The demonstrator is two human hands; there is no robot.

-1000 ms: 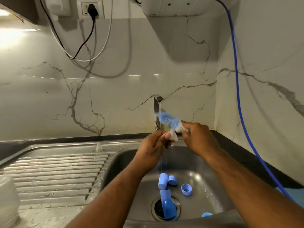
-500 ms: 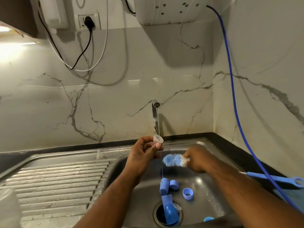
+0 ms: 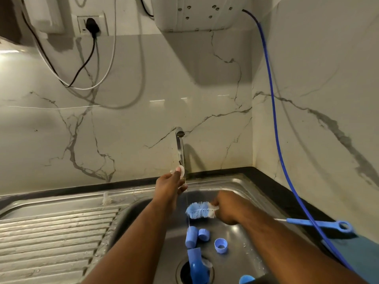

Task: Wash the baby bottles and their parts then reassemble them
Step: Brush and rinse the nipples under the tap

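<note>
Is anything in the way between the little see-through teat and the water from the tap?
No, nothing visible. The left hand pinches the small clear silicone teat right beside the thin water stream falling from the steel tap. The blue-and-white bristle brush in the right hand is lower and to the right, out of the way.

Dim, warm indoor light. Strongest glare is a washed-out patch on the marble wall (image 3: 12, 56) above the far left end of the counter (image 3: 82, 188), with thin strip reflections further along. The white wall unit (image 3: 201, 15) throws a broad soft shadow below itself. The cables (image 3: 82, 66) and tap (image 3: 180, 144) cast shadows too. Small hot spot on the sink (image 3: 235, 228) floor. Wide-angle bowing along the counter's far edge and the blue hose (image 3: 273, 119). Bristles of the brush (image 3: 200, 210) slightly smeared, detail soft overall.
</note>
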